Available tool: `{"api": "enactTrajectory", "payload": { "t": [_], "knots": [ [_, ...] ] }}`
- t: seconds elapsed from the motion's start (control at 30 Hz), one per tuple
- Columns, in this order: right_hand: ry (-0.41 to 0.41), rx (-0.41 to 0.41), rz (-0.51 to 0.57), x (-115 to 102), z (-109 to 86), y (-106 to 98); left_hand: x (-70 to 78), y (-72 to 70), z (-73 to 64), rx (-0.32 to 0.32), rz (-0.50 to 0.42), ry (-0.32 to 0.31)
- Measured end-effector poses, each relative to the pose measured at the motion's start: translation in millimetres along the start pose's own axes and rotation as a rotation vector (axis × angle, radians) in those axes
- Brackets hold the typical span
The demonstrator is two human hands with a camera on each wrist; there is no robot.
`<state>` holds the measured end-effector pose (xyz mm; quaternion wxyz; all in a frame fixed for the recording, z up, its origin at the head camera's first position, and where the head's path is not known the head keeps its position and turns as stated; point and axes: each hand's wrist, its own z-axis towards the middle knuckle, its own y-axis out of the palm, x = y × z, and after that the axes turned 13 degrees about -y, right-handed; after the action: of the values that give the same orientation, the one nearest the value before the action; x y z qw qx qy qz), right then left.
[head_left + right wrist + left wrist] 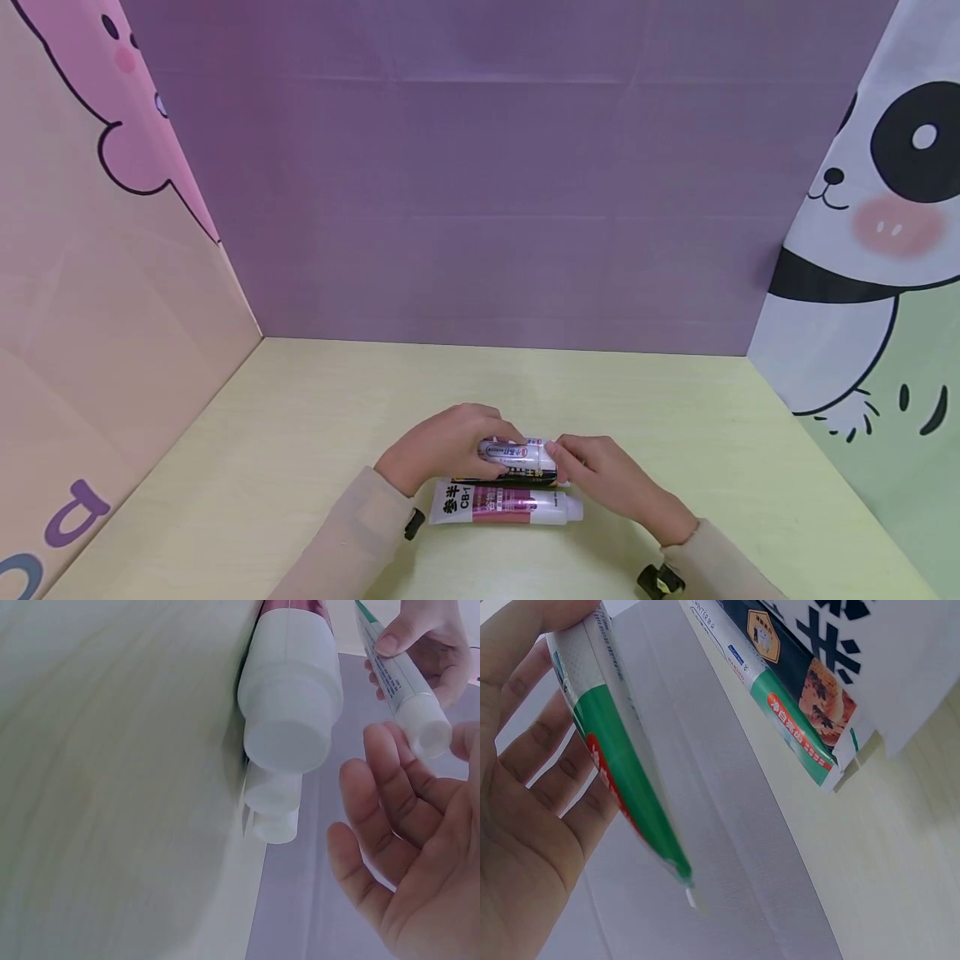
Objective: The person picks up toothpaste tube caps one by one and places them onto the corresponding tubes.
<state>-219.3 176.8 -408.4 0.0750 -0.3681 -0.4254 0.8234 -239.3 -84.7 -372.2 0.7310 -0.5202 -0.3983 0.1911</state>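
My left hand (453, 442) holds a white-and-green toothpaste tube (604, 720) between thumb and fingers, above the table. At its other end, the thumb and index finger of my right hand (611, 475) pinch the white cap (424, 729); the remaining fingers are spread loosely in the right wrist view. Below lies a white-and-magenta toothpaste tube (502, 505), nearest me, its cap pointing right. Just behind it lies a black-printed tube (532, 477), partly covered by the held one. Beyond that, the left wrist view shows another white-and-green tube (787, 724).
The pale wooden table (337, 392) ends at a purple back wall (510, 208). A pinkish side wall (112, 333) stands at left, and a panda-printed wall (840, 333) at right. Dark wrist straps (660, 581) sit at both sleeves.
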Motion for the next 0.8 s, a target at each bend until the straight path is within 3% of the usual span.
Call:
{"api": "enactTrajectory", "payload": {
  "t": [0.47,0.8],
  "knots": [
    [0.084,-0.024,0.023,1.6,1.5,2.8,-0.7,-0.9,-0.1,0.01,-0.005,0.037],
    [0.055,-0.067,0.034,-0.6,1.7,-3.7,-1.4,-2.1,-0.3,0.002,-0.002,0.029]
  ]
}}
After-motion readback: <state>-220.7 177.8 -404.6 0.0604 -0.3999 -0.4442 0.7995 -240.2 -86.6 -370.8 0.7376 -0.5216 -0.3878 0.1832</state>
